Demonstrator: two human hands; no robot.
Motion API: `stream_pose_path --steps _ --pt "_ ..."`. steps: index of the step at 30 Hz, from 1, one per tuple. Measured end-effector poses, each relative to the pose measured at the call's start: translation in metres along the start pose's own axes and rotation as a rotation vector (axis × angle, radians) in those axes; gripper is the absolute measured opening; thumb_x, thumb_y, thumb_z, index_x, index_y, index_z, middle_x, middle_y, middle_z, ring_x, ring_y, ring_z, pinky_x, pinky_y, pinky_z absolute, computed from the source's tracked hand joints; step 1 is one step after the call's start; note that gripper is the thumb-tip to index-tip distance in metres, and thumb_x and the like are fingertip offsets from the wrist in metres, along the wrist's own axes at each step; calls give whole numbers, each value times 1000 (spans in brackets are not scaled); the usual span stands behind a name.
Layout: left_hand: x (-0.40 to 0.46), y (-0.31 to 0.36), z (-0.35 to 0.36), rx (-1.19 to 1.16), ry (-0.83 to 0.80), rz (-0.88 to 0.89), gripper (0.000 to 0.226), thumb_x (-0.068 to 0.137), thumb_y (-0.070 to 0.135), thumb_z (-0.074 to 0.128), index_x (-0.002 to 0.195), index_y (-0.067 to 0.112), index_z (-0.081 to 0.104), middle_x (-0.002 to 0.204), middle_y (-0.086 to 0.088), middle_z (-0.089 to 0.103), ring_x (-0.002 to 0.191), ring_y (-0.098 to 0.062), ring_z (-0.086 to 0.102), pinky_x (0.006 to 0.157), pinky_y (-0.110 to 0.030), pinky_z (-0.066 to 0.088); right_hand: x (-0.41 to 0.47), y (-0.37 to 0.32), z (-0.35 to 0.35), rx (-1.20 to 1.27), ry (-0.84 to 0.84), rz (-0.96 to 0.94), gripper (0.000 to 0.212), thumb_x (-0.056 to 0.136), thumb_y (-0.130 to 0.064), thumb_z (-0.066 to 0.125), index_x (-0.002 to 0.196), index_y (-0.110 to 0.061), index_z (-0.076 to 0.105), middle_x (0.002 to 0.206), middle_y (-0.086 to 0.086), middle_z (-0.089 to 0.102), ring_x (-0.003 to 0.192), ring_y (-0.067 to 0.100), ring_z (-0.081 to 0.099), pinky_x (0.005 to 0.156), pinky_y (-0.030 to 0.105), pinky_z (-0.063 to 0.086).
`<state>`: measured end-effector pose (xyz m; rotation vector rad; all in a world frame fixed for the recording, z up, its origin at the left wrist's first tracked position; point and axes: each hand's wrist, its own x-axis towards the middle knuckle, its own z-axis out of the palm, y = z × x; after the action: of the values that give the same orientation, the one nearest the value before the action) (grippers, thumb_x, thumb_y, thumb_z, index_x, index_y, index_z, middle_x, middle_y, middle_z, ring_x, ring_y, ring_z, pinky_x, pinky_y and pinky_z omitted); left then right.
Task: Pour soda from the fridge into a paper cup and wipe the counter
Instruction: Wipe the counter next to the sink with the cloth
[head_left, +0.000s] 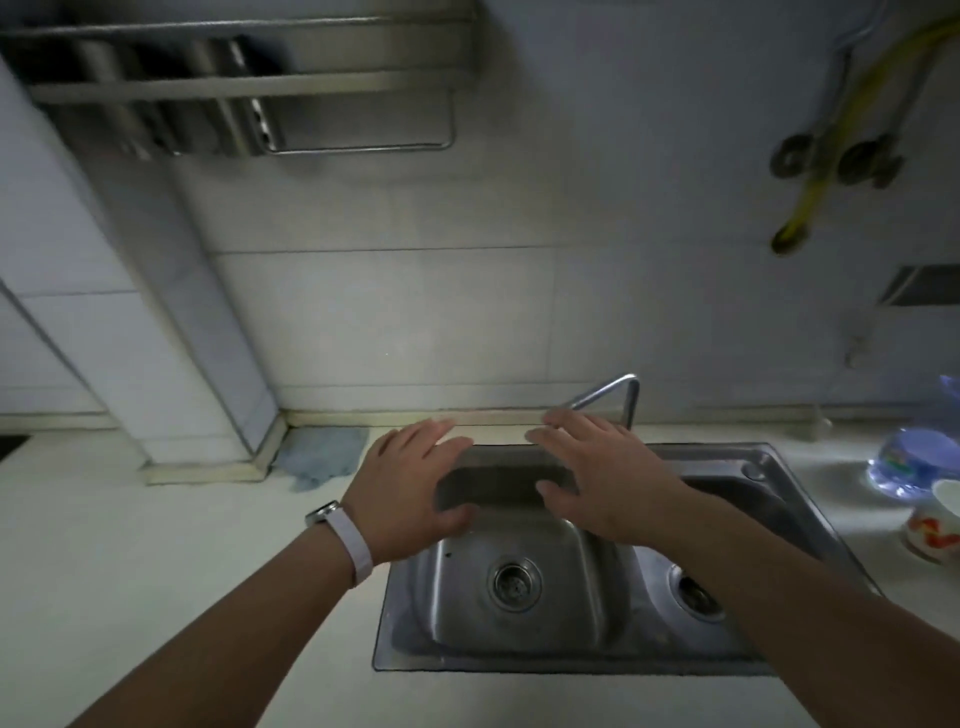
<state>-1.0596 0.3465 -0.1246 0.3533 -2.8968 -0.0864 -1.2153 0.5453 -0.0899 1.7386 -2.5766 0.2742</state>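
Two bare forearms reaching in from the bottom edge, stretched out over the steel sink (779, 467). Left hand (410, 488) flat, palm down, fingers straight and loosely spread, white watch (343, 535) on the wrist. Right hand (602, 478) same deal, palm down, fingers straight near the tap (613, 392). Grip on both sides apart, nothing held. Blue cloth (322, 454) crumpled on the pale tabletop (156, 545) in the back corner, just left of the left hand. Plastic bottle (914, 457) and paper cup (935, 525) way off at the right edge.
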Motion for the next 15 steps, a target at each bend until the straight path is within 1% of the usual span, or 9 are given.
stream_pose_path --steps 4,6,9,11,15 --pt "-40 -13 -8 3 -24 -162 84 74 76 30 143 30 43 154 2 39 142 -23 34 114 -42 25 12 -25 3 26 -23 -89 58 90 -50 49 143 -31 35 152 -5 30 138 18 30 109 41 28" --pt "-59 -20 -8 15 -34 -227 83 73 74 31 142 30 45 153 2 40 141 -23 35 114 -42 27 16 -35 7 52 -46 -129 58 91 -50 48 144 -31 34 153 -6 29 138 18 30 109 42 28" --pt "-84 -28 -5 46 -61 -299 79 72 71 37 139 30 48 151 1 43 139 -24 39 111 -45 31 20 -45 15 108 -48 -169 54 91 -47 48 142 -32 37 147 -9 33 133 15 33 106 38 30" --pt "-99 -34 -5 71 -89 -333 78 72 70 38 139 31 48 151 1 43 140 -23 38 111 -45 32 22 -52 23 140 -45 -188 51 92 -45 47 140 -32 38 145 -10 34 131 14 36 106 37 30" --pt "-117 -53 -6 94 -87 -366 78 73 70 38 137 28 51 148 -2 47 136 -26 44 108 -45 36 21 -71 43 192 -90 -178 53 93 -46 45 143 -32 34 152 -8 29 138 14 29 112 40 27"
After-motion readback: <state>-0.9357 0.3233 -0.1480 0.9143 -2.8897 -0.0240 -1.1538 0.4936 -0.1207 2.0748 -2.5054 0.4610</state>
